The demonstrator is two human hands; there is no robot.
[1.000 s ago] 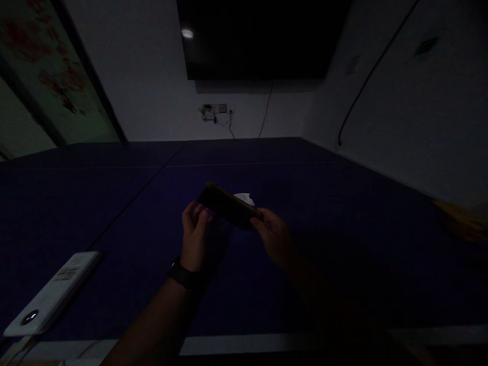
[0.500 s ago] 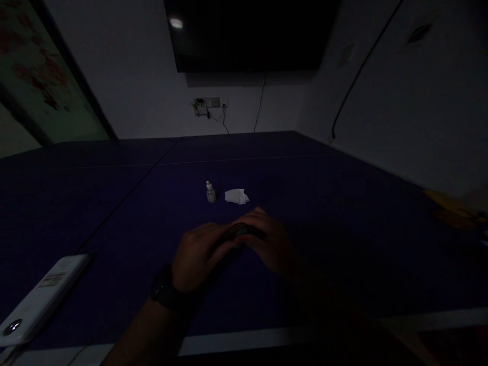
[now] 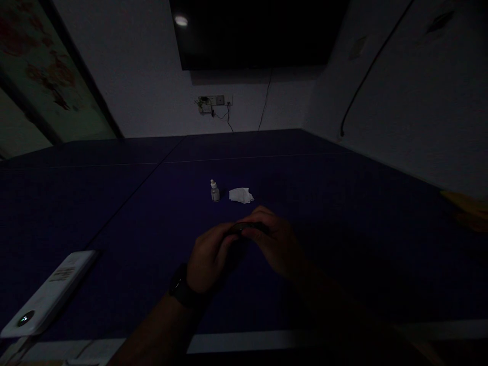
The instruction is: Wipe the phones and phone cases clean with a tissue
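Observation:
Between both hands is a small dark slim object [image 3: 244, 228] with a faint sheen; the dim light hides what kind it is. My left hand [image 3: 209, 254], a black watch [image 3: 181, 287] on its wrist, pinches the object's left end. On the other end my right hand [image 3: 276, 239] is closed, its thumb along the near side and the fingers behind. Just beyond the hands stand a small clear dropper bottle [image 3: 215, 194] with a white cap and, to its right, a crumpled white tissue or cloth [image 3: 241, 195] lying flat.
A white power bank-like device [image 3: 53, 292] with a cable lies at the left on the dark blue tabletop [image 3: 152, 213]. Something yellow [image 3: 467, 203] is at the far right. Behind are wall sockets [image 3: 215, 100] with cords and a large dark screen [image 3: 259, 33].
The view has shifted slightly, so the scene sits a bit to the right. My left hand has turned a little and its thumb has shifted on the dark object; both hands still hold it.

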